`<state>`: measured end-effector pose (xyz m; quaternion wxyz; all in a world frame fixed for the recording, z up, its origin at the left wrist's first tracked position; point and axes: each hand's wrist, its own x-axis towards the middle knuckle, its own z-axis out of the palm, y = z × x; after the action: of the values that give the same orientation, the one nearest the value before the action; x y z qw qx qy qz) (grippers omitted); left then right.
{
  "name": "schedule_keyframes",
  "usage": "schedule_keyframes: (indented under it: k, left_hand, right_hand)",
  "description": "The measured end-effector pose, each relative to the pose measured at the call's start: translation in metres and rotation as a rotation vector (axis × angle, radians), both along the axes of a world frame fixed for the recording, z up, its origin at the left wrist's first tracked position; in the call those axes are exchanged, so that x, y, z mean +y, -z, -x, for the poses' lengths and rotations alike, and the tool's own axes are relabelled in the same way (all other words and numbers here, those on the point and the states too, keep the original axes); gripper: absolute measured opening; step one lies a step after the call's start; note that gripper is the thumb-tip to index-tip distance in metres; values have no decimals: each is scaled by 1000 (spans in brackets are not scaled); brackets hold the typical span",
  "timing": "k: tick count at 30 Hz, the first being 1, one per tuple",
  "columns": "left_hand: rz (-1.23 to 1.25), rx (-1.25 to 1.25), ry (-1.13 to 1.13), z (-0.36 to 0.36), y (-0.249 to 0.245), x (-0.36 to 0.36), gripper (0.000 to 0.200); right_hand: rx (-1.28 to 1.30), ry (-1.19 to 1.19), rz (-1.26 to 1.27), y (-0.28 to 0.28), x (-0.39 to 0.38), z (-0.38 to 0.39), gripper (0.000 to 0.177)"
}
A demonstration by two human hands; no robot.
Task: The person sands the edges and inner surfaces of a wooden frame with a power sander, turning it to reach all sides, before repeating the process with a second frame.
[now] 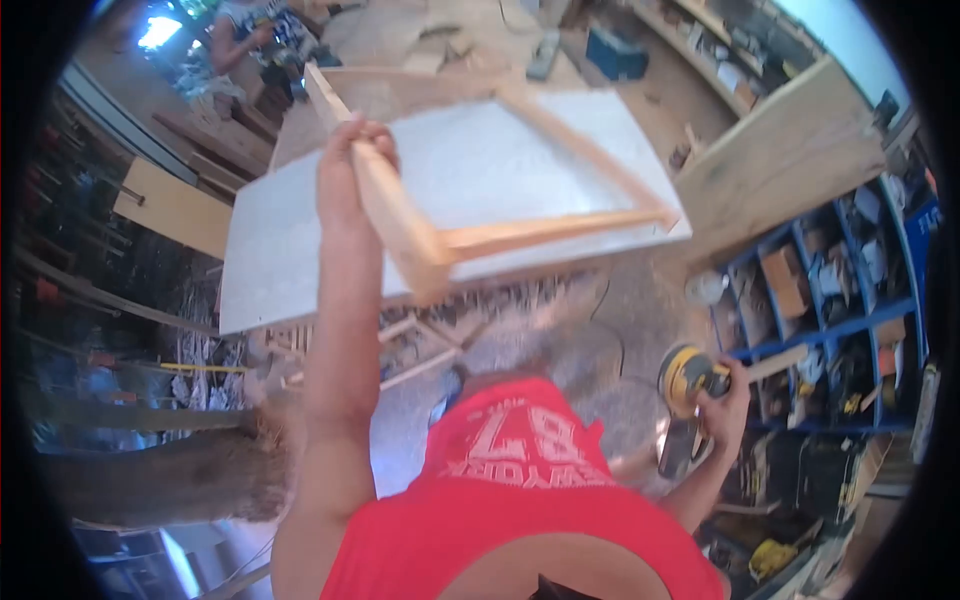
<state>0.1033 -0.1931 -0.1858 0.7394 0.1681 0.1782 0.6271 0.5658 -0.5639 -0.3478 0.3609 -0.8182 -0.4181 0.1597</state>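
Observation:
My left hand (357, 160) is closed around one side of a light wooden frame (400, 215), holding it tilted above a white board (290, 240). The frame's near bar runs rightward low over the board, and its far parts are blurred. Off to the right, my right hand (725, 405) grips a yellow and black sander (690, 380), its round pad facing left. The sander is held apart from the frame, beside the blue shelving.
Blue shelving (825, 335) packed with parts stands at the right. A blue box (615, 55) sits on the far bench. Another person (240, 45) is at the upper left. A thick log (170, 475) lies at lower left, and wood pieces (425, 345) lie under the board.

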Motion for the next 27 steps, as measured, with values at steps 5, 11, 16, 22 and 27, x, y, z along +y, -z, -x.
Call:
schedule_keyframes:
  k: [5,11,16,22,27]
  left_hand:
    - [-202,56,-164,-88,-72,-37,14]
    - [-243,130,-302,-99,-72,-36,15]
    - [-218,140,-380,-98,-62,-55,16]
    - [-439,147,-337,-114,-62,-56,19]
    - [-469,-32,-328,-136,-100,-54,35]
  right_hand:
    - [-169,-69,-61,-29,12,11,71]
    - [-164,-19,-44,-36,22,6,70]
    - [-77,-94,0,-26,30,-11,70]
    - [-187,-193,-146,-48,54,-6,69]
    - [-262,-317,-229,-90,84,-20,68]
